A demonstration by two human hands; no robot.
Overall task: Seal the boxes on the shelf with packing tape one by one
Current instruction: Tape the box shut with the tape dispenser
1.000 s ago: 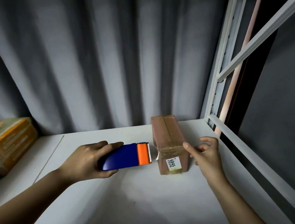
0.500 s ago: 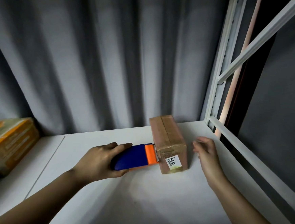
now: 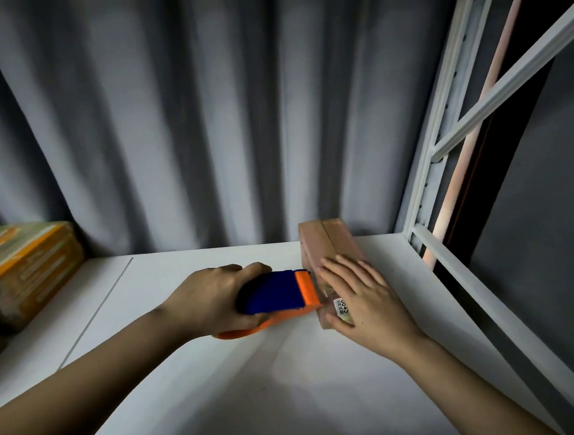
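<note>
R hand (image 3: 364,297) flat on box (image 3: 328,241); L hand (image 3: 213,298) grips tape dispenser (image 3: 277,292).

A small brown cardboard box (image 3: 329,245) is laid lengthwise near the back right corner of the white shelf (image 3: 222,377), a white barcode label (image 3: 341,306) being carried at its near end. A blue and orange tape dispenser (image 3: 279,291) is held against the box's left side at the near end.
</note>
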